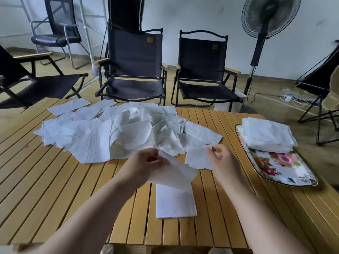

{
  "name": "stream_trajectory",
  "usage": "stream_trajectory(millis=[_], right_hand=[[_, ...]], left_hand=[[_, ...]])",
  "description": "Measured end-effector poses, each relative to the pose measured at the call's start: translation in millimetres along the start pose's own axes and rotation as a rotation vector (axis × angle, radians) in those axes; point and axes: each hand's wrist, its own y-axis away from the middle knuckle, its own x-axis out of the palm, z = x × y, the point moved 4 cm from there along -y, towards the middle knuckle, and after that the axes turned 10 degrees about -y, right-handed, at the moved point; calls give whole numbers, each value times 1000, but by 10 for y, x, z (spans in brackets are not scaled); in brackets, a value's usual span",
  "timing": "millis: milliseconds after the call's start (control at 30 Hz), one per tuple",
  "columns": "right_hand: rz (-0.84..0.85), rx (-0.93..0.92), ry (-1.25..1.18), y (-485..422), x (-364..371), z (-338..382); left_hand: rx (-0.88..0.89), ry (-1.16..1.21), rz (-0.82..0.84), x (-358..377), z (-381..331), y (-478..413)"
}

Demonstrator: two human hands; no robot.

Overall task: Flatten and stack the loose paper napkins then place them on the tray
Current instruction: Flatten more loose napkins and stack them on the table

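Left hand: the left hand (145, 162) is reaching in over the near middle of the slatted wooden worktop (55, 171), its fingers and thumb clamping on the upper edge of a held napkin (176, 173).
Held napkin: the white sheet is hanging off the worktop, slanting down to the right and overlapping the far end of the flat napkin from above.
Flat napkin: a smoothed flat napkin (175, 202) is lying squarely on the slats close to the person, between the two forearms.
Right hand: the right hand (222, 160) is hovering at the right edge of a small napkin (197, 158), its fingers loosely curled and blurred; whether they are gripping the paper cannot be told.
Loose pile: a wide loose pile (128, 129) of crumpled and overlapping napkins is sprawling across the far half of the worktop, its near edge just beyond both hands.
Tray: a floral tray (286, 171) is sitting at the right side of the worktop, carrying a neat stack (266, 134) of napkins on its far end.
Background: two black folding chairs (134, 65) are facing the worktop, a pedestal fan (269, 17) is standing to the right of them, and an office chair (58, 24) is standing at far left.
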Motion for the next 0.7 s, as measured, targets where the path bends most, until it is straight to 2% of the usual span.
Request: stream_trajectory(millis=[33, 100, 167, 233, 300, 367, 567, 700], right_hand=[[131, 46, -120, 75, 49, 72], [411, 78, -201, 256, 168, 184], [525, -66, -140, 355, 257, 212], [457, -294, -25, 372, 277, 251], [370, -433, -14, 371, 261, 314], [355, -444, -10, 367, 257, 303], [482, -379, -74, 435, 299, 265], [415, -435, -65, 440, 293, 292]], left_hand=[[5, 11, -15, -34, -14, 13], [6, 28, -36, -96, -29, 36], [1, 30, -46, -144, -21, 47], [5, 32, -39, -161, -18, 57], [14, 25, -28, -160, -26, 74], [10, 41, -21, -163, -35, 95], [33, 115, -16, -139, -72, 127], [56, 175, 15, -108, -65, 140]])
